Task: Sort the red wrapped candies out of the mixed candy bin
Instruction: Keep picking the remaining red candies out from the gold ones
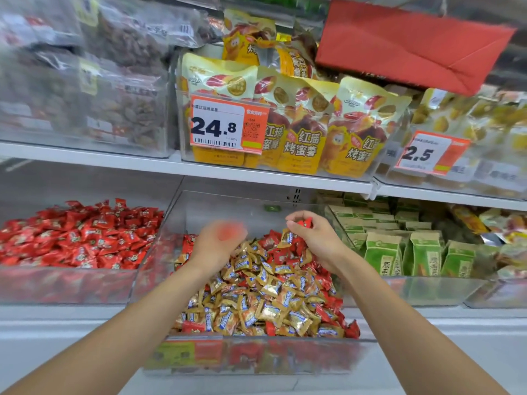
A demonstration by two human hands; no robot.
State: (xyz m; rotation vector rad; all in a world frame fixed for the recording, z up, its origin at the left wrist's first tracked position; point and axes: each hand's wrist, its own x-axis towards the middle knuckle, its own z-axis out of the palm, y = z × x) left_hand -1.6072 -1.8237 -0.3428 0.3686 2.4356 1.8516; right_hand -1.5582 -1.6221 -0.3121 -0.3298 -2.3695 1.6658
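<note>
A clear mixed candy bin (182, 218) sits in the middle of the lower shelf, heaped with gold wrapped candies (256, 297) and red wrapped candies (285, 253). My right hand (316, 238) hovers over the back of the heap and pinches a red wrapped candy (304, 223) in its curled fingers. My left hand (218, 242) is motion-blurred above the heap's left side, with a red smear at its palm; its grip is unclear. To the left stands a bin of only red candies (77, 238).
A bin of green packets (413, 252) stands right of the mixed bin. The upper shelf holds yellow snack bags (299, 124), clear bags of nuts (114, 81) and price tags (228, 128). A red paper sheet (407, 44) hangs at the top right.
</note>
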